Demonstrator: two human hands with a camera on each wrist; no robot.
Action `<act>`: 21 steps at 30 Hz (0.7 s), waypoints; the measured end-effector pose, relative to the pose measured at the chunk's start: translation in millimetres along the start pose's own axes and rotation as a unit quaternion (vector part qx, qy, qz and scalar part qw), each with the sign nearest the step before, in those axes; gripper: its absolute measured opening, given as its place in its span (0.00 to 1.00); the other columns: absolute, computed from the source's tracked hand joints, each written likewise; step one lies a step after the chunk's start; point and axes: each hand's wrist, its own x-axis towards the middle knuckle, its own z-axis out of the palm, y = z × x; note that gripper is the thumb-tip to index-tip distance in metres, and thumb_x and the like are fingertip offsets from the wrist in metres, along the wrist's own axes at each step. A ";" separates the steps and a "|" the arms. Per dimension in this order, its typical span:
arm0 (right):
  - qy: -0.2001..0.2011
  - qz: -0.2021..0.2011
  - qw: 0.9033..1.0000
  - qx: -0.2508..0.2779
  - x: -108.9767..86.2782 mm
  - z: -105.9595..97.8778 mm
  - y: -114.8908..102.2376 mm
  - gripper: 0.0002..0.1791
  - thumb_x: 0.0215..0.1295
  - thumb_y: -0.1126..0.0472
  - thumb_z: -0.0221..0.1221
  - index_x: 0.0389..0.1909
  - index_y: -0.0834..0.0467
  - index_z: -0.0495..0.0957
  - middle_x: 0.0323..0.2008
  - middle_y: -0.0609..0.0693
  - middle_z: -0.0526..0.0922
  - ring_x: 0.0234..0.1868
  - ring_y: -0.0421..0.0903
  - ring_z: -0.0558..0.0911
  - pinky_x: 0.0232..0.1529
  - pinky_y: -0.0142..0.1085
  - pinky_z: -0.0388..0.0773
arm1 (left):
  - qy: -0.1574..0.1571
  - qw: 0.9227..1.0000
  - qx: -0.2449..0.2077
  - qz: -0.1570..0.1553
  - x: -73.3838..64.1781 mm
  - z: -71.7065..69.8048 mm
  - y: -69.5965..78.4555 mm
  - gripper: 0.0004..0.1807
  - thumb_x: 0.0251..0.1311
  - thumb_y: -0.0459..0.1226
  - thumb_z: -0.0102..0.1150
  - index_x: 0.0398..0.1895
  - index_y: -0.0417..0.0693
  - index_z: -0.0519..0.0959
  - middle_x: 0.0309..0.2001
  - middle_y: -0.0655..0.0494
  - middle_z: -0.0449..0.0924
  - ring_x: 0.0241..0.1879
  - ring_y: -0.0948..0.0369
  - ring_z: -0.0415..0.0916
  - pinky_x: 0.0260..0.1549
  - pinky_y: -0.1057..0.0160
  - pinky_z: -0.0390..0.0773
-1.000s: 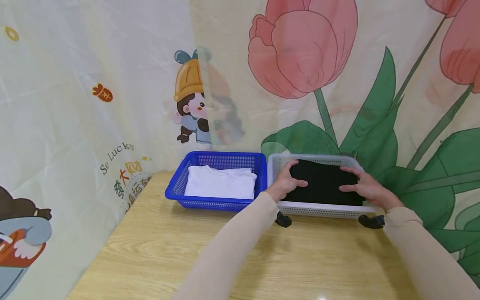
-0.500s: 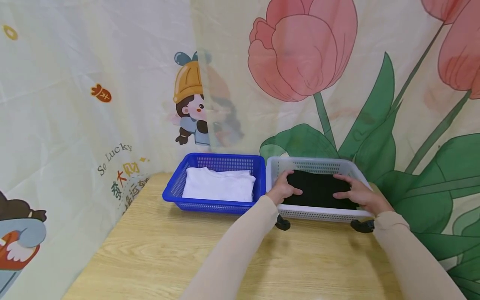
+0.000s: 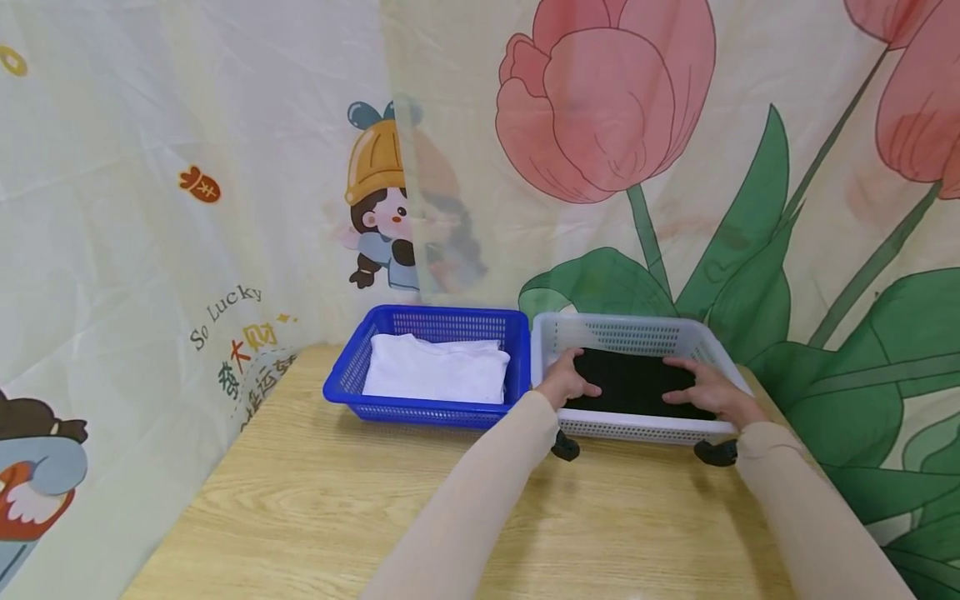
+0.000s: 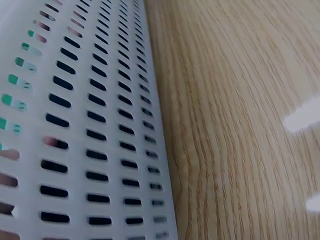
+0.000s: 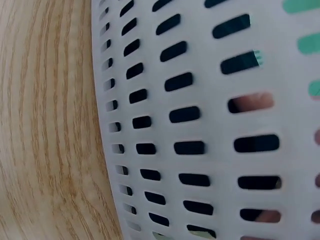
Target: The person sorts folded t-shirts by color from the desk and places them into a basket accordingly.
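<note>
A folded black cloth [image 3: 626,382] lies low inside the white perforated basket [image 3: 720,350] in the head view. My left hand [image 3: 564,380] grips its left end, with the thumb over the top of the fabric. At the opposite end, my right hand [image 3: 712,390] holds it the same way, thumb on top; the other fingers of both hands are partly hidden. Both wrist views look at the basket's slotted wall [image 4: 95,120], and dark fabric and bits of fingers show through the slots [image 5: 255,102].
A blue perforated basket [image 3: 345,387] stands right beside the white one on the left, with a folded white cloth [image 3: 435,371] in it. Both baskets rest on a wood-grain table [image 3: 300,500], up against a printed curtain [image 3: 465,167]. Small black devices [image 3: 566,446] hang below the wrists.
Both hands have lowered the black cloth from rim height down into the white basket, moving slightly nearer. The right hand has shifted a little left. The blue basket's contents look the same.
</note>
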 end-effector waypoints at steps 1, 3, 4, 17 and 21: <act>0.000 0.000 1.000 -0.002 0.0 0.1 0.1 0.49 0.66 0.68 0.70 0.81 0.71 0.51 0.79 0.80 0.42 0.78 0.81 0.44 0.71 0.78 0.46 | 0.000 1.000 0.003 0.000 -0.8 -0.2 0.5 0.47 0.53 0.26 0.80 0.76 0.52 0.70 0.68 0.45 0.76 0.65 0.49 0.75 0.68 0.50 0.74; 0.001 0.002 1.000 -0.011 -0.6 0.0 0.2 0.49 0.67 0.67 0.70 0.81 0.71 0.51 0.79 0.80 0.42 0.77 0.81 0.44 0.71 0.78 0.47 | 0.001 1.000 0.007 -0.002 -1.6 -0.3 1.3 0.46 0.54 0.26 0.80 0.77 0.52 0.70 0.68 0.44 0.75 0.65 0.49 0.74 0.69 0.50 0.74; 0.001 0.003 1.000 -0.014 -0.9 -0.1 0.4 0.49 0.67 0.66 0.70 0.81 0.71 0.51 0.79 0.80 0.42 0.77 0.81 0.44 0.71 0.78 0.47 | 0.000 1.000 0.006 -0.003 -3.9 -1.0 2.8 0.46 0.55 0.27 0.80 0.77 0.52 0.69 0.69 0.43 0.74 0.65 0.49 0.73 0.69 0.49 0.73; -0.041 0.021 0.997 -0.055 -31.3 -31.6 -28.9 0.43 0.80 0.52 0.60 0.82 0.69 0.51 0.79 0.81 0.40 0.76 0.83 0.46 0.69 0.77 0.56 | -0.104 0.990 0.076 0.049 -19.9 -39.5 24.8 0.41 0.65 0.35 0.74 0.79 0.52 0.66 0.77 0.42 0.66 0.74 0.48 0.67 0.71 0.48 0.71; -0.044 0.003 0.997 -0.064 -44.1 -42.0 -43.2 0.43 0.81 0.50 0.58 0.82 0.69 0.51 0.79 0.80 0.43 0.75 0.83 0.52 0.68 0.76 0.61 | -0.153 0.977 0.111 0.100 -34.2 -76.8 32.4 0.38 0.68 0.39 0.72 0.79 0.55 0.68 0.80 0.45 0.64 0.77 0.47 0.65 0.68 0.47 0.74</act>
